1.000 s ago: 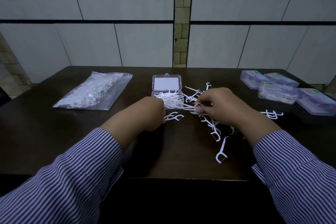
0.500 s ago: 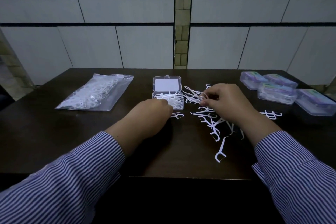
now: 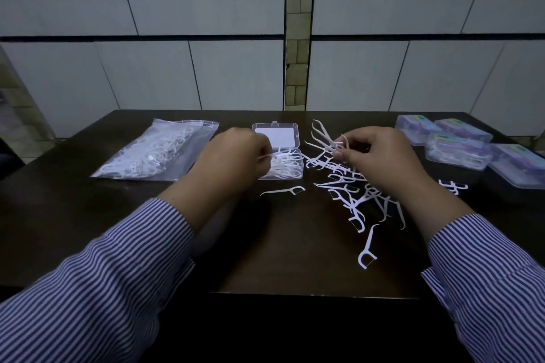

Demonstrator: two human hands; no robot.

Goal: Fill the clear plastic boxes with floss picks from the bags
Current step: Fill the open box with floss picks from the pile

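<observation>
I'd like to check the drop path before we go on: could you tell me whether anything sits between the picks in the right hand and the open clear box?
Nothing visible does. The right hand pinches a few floss picks just right of the open box, whose lid is folded back. The left hand, holding one pick, covers only the box's left edge.

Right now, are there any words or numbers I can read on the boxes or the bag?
None can be read.
Closed boxes at the right: coloured labels under the lids, print too blurred to read.
Open box: white panel in the lid, no print visible.
Bag of floss picks: clear plastic, no print visible.
</observation>
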